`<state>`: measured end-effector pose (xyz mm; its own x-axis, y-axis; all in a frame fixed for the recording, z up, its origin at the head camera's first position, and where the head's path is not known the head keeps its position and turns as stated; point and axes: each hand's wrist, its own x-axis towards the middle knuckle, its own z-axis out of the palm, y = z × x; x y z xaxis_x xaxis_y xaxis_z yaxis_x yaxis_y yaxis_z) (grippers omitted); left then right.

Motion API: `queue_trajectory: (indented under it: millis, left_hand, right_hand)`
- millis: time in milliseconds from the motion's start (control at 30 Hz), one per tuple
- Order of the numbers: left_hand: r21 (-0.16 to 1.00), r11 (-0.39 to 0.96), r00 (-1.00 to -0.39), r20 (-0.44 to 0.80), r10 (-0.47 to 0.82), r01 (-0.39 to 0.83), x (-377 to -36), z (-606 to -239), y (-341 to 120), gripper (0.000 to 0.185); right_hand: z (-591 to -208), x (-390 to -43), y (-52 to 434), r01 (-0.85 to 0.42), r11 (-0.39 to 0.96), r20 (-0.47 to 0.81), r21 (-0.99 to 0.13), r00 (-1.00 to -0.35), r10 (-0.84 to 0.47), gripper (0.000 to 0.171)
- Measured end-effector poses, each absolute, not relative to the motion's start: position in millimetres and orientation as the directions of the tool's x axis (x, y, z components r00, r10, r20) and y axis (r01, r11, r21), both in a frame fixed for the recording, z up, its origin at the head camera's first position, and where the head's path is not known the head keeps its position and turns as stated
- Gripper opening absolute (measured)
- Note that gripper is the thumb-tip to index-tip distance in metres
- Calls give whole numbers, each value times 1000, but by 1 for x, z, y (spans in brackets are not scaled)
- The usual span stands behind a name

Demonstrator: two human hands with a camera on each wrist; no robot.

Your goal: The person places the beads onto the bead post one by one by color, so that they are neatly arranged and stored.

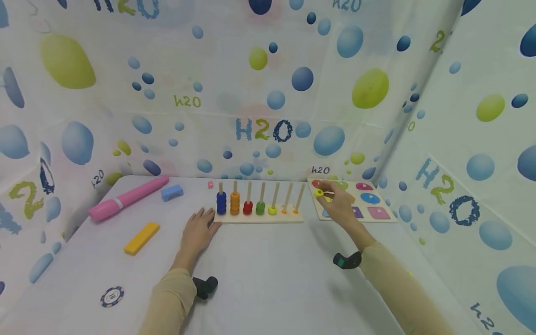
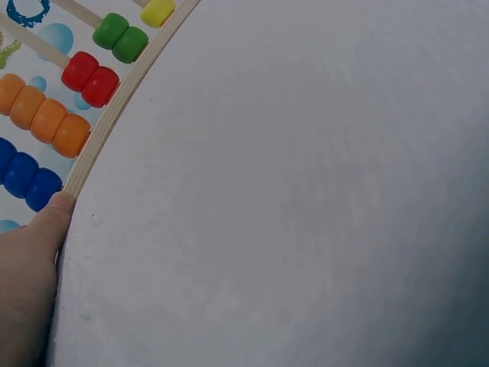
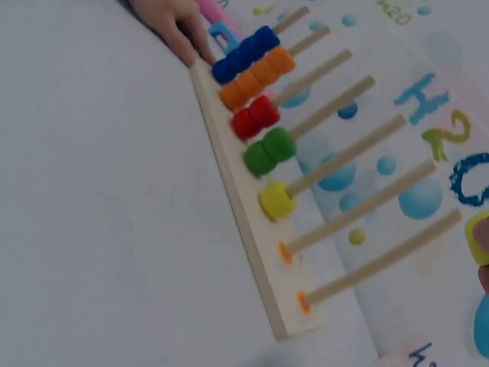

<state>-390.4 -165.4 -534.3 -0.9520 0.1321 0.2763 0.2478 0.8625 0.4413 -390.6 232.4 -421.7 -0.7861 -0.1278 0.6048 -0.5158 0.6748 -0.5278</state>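
Note:
A wooden peg rack (image 1: 259,217) stands mid-table with stacks of blue (image 1: 221,203), orange (image 1: 235,203), red (image 1: 248,207) and green beads (image 1: 260,207), plus one yellow bead (image 1: 272,210); the two right pegs are bare. My left hand (image 1: 207,218) lies flat on the table, and a fingertip (image 2: 46,222) touches the left end of the rack base (image 2: 114,107). My right hand (image 1: 324,195) pinches a yellow bead (image 1: 319,192) above the shape puzzle board (image 1: 387,215), to the right of the rack. The right wrist view shows that bead (image 3: 478,238) at its right edge, near the bare pegs (image 3: 382,260).
A pink marker (image 1: 127,197), a blue block (image 1: 172,191), a yellow bar (image 1: 141,237) and a striped chip (image 1: 112,296) lie on the left of the table. A small pink piece (image 1: 210,184) sits behind the rack. Printed curtains close in the back and both sides.

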Motion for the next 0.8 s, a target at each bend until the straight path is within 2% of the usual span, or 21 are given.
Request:
queue_trajectory:
  millis: [233, 600, 800]
  left_hand:
    - [442, 858, -947, 288, 142, 263, -390, -535, -166, 57]
    - [434, 861, -944, 300, 138, 265, -390, -537, -166, 57]
    - [431, 870, -953, 273, 129, 241, -391, -537, -165, 57]
  right_hand:
    - [-418, -413, 178, -627, 617, 674, -475, -710, -202, 40]
    - [-417, -425, 139, -655, 571, 652, -495, -714, -254, 38]
    - [-416, -429, 132, -630, 610, 641, -481, -727, -247, 36]
